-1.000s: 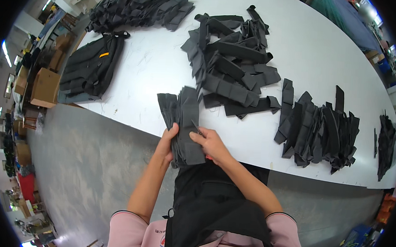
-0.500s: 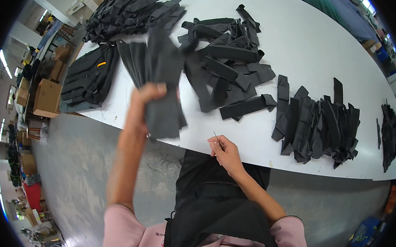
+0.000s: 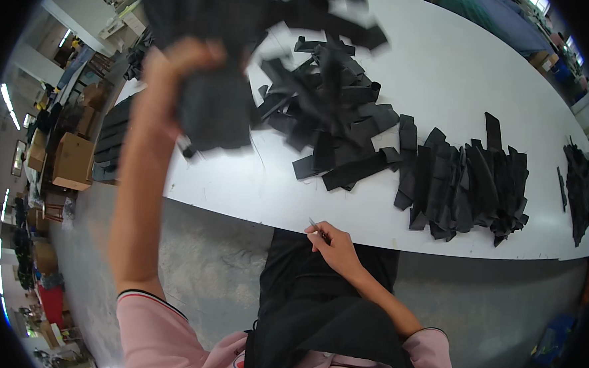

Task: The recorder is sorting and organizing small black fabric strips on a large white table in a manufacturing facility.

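I have the left hand (image 3: 174, 68) clasping a bundle of dark strips (image 3: 213, 110), gathered but seemingly not yet laid on the worktop (image 3: 440, 65), while the right hand (image 3: 334, 247), well apart, grips a small metal tool (image 3: 315, 225) and a loose heap (image 3: 357, 130) beyond it lies ungathered.

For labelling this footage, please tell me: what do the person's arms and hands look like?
Short pink sleeves have dark edges; the left sleeve also shows white and red along its edge. Below them, the forearms, left hand and right hand are bare; the left hand is blurred.
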### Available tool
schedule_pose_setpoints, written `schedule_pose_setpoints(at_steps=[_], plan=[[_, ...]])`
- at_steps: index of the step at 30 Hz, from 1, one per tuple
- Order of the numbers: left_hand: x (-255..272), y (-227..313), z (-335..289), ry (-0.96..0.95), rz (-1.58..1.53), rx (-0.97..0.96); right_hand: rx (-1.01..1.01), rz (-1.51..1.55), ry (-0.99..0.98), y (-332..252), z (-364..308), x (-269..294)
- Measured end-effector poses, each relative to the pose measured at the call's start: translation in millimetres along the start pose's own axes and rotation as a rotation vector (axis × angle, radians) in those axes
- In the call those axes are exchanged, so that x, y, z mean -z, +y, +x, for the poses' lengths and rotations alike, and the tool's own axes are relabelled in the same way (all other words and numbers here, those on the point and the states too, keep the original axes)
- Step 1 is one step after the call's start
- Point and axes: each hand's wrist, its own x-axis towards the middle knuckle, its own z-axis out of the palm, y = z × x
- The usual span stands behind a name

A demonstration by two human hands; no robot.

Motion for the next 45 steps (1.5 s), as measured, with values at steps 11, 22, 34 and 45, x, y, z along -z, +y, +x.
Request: schedule_pose_setpoints(at_steps=[11,22,34,45], plan=[[19,-223,-186,0.43,-0.21,0.478,0.204,-0.189,0.041,-6,3,-5],[11,-202,-190,0.45,-0.307,0.499,0.819,-1.034,0.194,-43,71,-10],[11,-197,-191,0.448,-0.352,0.533,0.95,-1.161,0.107,-37,97,-15],[12,-197,-195,0.443,-0.353,0.556,0.991,-1.15,0.192,-48,111,-21]])
